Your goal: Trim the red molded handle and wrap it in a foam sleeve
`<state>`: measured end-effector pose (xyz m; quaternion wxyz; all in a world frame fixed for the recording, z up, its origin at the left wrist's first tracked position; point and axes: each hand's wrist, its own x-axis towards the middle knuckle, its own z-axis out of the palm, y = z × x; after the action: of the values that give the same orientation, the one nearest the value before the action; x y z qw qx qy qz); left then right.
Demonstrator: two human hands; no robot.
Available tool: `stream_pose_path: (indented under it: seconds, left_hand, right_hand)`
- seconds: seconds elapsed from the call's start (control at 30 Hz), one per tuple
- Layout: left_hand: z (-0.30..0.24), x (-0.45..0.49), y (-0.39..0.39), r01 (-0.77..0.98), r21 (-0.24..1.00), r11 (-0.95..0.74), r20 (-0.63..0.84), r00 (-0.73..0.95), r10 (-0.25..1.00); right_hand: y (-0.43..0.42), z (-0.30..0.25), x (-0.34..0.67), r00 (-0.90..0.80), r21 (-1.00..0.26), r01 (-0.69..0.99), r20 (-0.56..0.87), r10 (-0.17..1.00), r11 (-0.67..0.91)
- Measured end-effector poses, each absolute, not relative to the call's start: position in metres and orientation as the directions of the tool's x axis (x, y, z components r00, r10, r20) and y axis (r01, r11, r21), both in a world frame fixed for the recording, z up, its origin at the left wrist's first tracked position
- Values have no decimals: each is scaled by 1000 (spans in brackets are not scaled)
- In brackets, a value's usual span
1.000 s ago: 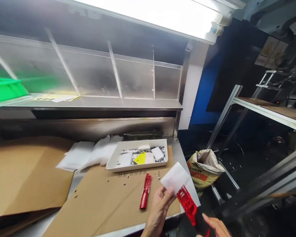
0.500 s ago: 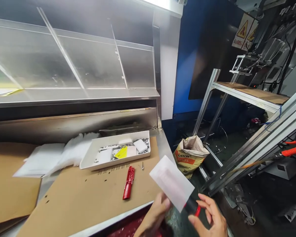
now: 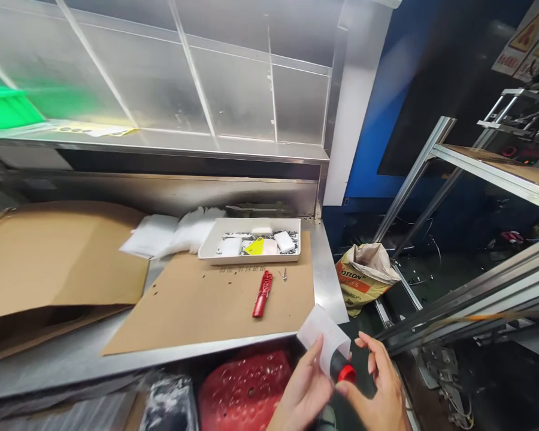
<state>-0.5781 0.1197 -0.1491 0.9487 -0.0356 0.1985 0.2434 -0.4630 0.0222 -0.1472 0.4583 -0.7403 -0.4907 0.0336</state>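
In front of me, my left hand (image 3: 309, 376) is closed around a thin white foam sleeve (image 3: 320, 330). From its lower end sticks a black cylindrical part with a red ring-shaped end (image 3: 347, 374); the rest of that part is hidden inside the sleeve. Beside it is my right hand (image 3: 379, 383), with thumb and fingers apart. Its thumb tip is close to the red end, though I cannot tell whether they touch. A red slotted part (image 3: 263, 294) lies on the cardboard sheet (image 3: 197, 317), near a small metal piece (image 3: 284, 275).
A white tray (image 3: 249, 260) holds small white blocks, dark bits and a yellow label. White foam sleeves (image 3: 153, 234) lie left of it, by a cardboard box (image 3: 58, 257). Below the bench edge is a red stool seat (image 3: 242, 389). An open sack (image 3: 363, 281) and metal frame stand right.
My view has swung left and the bench now shows further down. The sleeve has wrapped closer around the black and red part, whose red end now faces me. My left hand grips higher on the sleeve.
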Motion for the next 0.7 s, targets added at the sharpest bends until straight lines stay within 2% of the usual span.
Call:
stream_pose_path:
  seconds: [0.17, 0.37, 0.57, 0.7]
  left_hand:
    - [-148, -592, 100, -470, -82, 879, -394, 825, 405]
    - [-146, -612, 82, -470, -246, 848, -423, 839, 343]
    - [-153, -634, 73, -588, -280, 759, -484, 769, 418]
    - [-152, -647, 65, -629, -282, 725, -511, 738, 441]
  right_hand:
    - [31, -158, -461, 346, -621, 784, 414, 842, -17]
    - [38, -151, -471, 301, -687, 726, 363, 882, 35]
    - [41, -132, -487, 230, -665, 747, 287, 930, 21]
    - [47, -137, -498, 64, -599, 791, 280, 958, 122]
